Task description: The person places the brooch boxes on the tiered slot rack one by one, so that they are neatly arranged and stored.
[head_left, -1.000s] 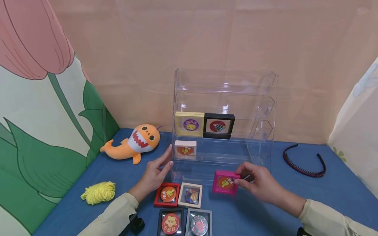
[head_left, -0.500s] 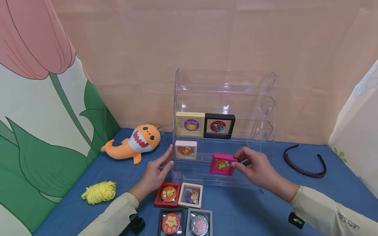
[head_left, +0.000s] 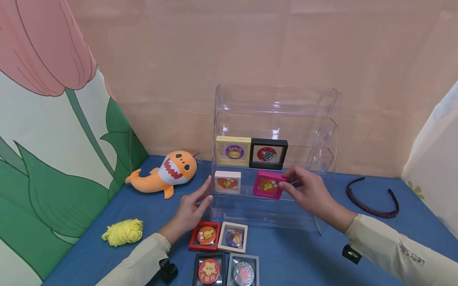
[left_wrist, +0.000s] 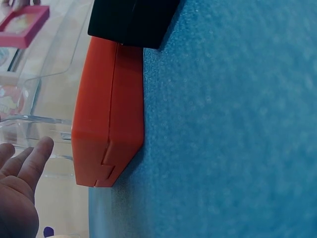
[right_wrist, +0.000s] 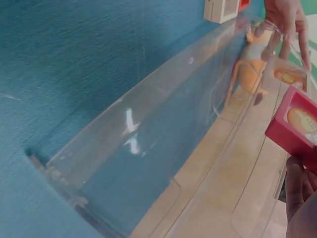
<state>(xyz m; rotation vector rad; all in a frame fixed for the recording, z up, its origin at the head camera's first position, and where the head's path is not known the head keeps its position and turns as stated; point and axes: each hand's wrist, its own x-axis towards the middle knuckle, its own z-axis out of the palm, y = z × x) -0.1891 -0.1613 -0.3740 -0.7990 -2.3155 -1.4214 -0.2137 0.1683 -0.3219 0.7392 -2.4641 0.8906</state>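
Note:
My right hand pinches the right edge of a pink square display frame with an orange badge in it. The frame is tilted in front of a lower tier of the clear tiered rack. A white frame stands at the left of that tier, apart from the pink one. One tier up, a yellow frame and a black frame stand side by side. At the rack's left side my left hand has its fingers extended, touching or very near its edge. In the right wrist view the pink frame shows beside my fingers.
Before the rack lie a red frame, a cream frame, a dark frame and a grey frame. Left are an orange shark plush and yellow yarn. A dark headband lies right.
My right hand has raised the pink frame from in front of the bottom tier to the height of the white frame's tier. The left hand has stayed at the rack's left side.

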